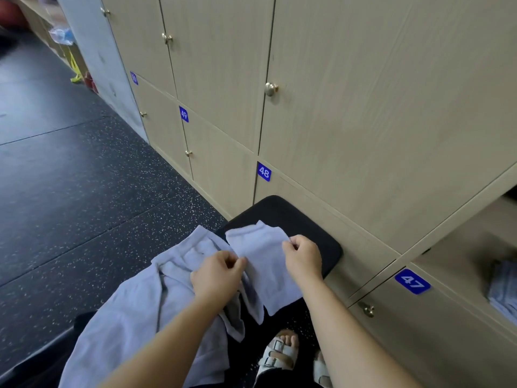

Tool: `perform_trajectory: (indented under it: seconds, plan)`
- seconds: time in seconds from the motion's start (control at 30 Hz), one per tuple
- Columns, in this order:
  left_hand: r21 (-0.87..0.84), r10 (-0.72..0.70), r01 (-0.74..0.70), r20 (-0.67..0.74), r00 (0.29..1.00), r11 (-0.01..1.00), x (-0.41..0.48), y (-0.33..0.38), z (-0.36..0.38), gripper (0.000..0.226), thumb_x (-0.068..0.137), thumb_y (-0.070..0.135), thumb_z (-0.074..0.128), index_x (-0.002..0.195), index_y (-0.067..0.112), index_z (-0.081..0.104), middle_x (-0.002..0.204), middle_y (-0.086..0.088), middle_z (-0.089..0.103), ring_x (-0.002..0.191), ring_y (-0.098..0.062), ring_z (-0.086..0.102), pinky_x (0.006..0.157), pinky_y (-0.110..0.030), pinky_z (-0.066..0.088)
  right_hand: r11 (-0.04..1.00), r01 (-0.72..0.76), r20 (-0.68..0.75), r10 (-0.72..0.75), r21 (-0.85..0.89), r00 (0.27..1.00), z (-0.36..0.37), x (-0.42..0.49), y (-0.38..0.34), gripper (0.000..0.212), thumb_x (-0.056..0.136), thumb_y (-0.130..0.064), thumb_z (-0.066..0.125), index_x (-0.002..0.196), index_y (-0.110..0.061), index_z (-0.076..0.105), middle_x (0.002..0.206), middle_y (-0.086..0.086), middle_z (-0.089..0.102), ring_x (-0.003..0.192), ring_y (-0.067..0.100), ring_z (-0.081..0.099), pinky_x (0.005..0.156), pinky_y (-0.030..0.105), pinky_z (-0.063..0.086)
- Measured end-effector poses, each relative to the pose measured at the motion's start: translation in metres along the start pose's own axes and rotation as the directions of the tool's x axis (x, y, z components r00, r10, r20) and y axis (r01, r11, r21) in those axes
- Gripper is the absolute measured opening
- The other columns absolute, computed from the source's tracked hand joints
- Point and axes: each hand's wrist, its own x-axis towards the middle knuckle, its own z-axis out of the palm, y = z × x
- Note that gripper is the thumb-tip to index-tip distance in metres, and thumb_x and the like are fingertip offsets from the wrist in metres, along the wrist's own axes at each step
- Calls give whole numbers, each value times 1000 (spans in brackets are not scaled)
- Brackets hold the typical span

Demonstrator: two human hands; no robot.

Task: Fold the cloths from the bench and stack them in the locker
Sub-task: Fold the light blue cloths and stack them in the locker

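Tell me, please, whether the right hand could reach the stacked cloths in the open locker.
Probably yes: the locker stands open, nothing before the stacked cloths, though the right hand pinches a cloth.

Pale lavender cloths (260, 259) on a black bench (313, 222); beige wood-grain lockers (377, 107) with blue number tags (263, 171); dark white-speckled floor (84, 191); white sandals (275, 357).

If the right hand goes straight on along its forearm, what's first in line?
Past the cloth it pinches, the right hand likely meets the black bench pad, then locker door 48; depth unclear.
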Motion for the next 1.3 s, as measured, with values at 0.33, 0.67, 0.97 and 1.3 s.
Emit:
perform_trajectory:
  seconds: [0.33,0.67,0.97,1.3]
  plan:
    - [-434,227,-258,-122,966,863,-42,50,-55,21,90,16,65,71,10,60,60,5,55,50,-3,42,50,-14,37,898,114,-107,-75,425,991,-89,-55,-43,12,89,-14,63,77,-17,64,73,-3,65,70,12,56,62,23,45]
    - [-570,358,-379,-153,921,729,-116,100,-117,18,94,17,61,78,9,58,102,14,64,82,1,59,78,-23,45,791,258,-192,-179,555,965,-166,-140,-73,18,86,-3,66,71,-10,59,92,-1,68,88,4,63,78,15,45]
    - [-560,423,-415,-125,898,717,-158,130,-134,24,100,26,49,83,10,51,69,1,43,60,-9,39,54,-17,35,785,293,-266,-169,546,949,-196,-180,-80,20,83,-6,70,74,-13,53,70,0,55,63,12,50,60,17,43]
    - [-476,678,-546,159,718,689,-176,161,-142,23,102,23,46,80,16,49,70,6,45,66,-9,41,64,-21,35,908,398,106,-412,131,905,-236,-196,-101,25,82,-34,73,101,-18,65,93,-5,67,85,9,61,82,26,48]
